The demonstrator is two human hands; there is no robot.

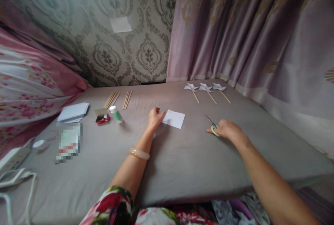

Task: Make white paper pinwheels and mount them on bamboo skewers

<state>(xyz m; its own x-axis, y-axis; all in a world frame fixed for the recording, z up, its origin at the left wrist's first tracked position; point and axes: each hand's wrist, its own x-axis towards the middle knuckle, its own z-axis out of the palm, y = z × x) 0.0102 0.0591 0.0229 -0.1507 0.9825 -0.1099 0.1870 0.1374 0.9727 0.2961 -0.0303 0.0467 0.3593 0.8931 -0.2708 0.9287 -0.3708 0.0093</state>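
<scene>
My left hand (156, 117), with a pale bangle on its wrist, is closed with the thumb at the left edge of a white square of paper (175, 119). The paper looks pinched there, tilted slightly over the grey cloth. To its right, my right hand (226, 129) grips a pair of scissors (212, 122) by the light green handles. Their blades point up and left, apart from the paper. Beyond, three white paper pinwheels (205, 87) on wooden sticks lie in a row.
On the left are several wooden sticks (127, 100), a white-capped glue bottle (116, 114), a small open red box (102, 117), a paper stack (73, 112), a blurred packet (69, 142), a white round lid (39, 144) and a power strip (13, 158). Curtains (221, 26) hang behind.
</scene>
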